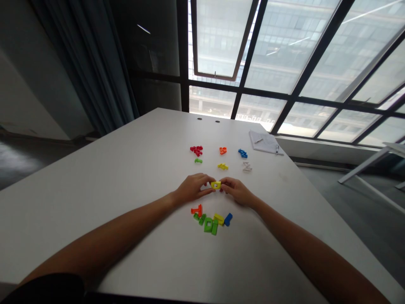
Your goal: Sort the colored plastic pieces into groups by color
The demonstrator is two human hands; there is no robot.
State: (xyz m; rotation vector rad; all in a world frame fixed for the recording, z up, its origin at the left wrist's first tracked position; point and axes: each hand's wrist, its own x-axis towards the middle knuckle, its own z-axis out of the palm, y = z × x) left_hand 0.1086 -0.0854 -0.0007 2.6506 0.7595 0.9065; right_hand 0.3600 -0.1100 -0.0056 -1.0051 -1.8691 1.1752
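Between my two hands is a small yellow plastic building block (pixel 216 185) with a square hole. My left hand (pixel 196 187) pinches its left end with the fingertips. At the other end, the fingers of my right hand (pixel 236 189) close on it, and a bit of red shows under them. Nearer to me lies a loose mixed pile: an orange piece (pixel 197 210), several green pieces (pixel 208 225), a yellow piece (pixel 218 218) and a blue piece (pixel 228 219). Beyond my hands sit a yellow group (pixel 223 166) and a single green piece (pixel 198 161).
Farther along the white table (pixel 133 156) are red pieces (pixel 196 150), orange pieces (pixel 223 150), blue pieces (pixel 243 153) and whitish pieces (pixel 247 166). A paper pad (pixel 265 142) with pens lies at the back right. Windows (pixel 221 38) stand behind the table.
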